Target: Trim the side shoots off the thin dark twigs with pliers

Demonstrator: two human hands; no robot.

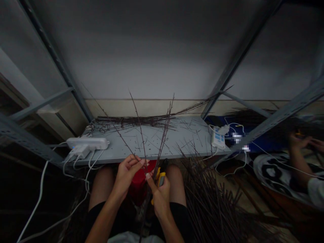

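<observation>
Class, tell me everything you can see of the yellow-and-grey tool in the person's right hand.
The tool shows yellow handle parts with a grey section, seemingly plastic. It sits at a slant within the right hand, below the shelf's front edge. The hand covers much of it, so its full shape and working end cannot be made out. Dark twigs run close beside it; whether they touch it is unclear.

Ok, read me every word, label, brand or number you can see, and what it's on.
No text can be read.
Blue-marked power strip: any print is too small and blurred.
Plain white power strip: nothing legible.
Yellow-and-grey tool in the right hand: no brand or number legible.
</observation>
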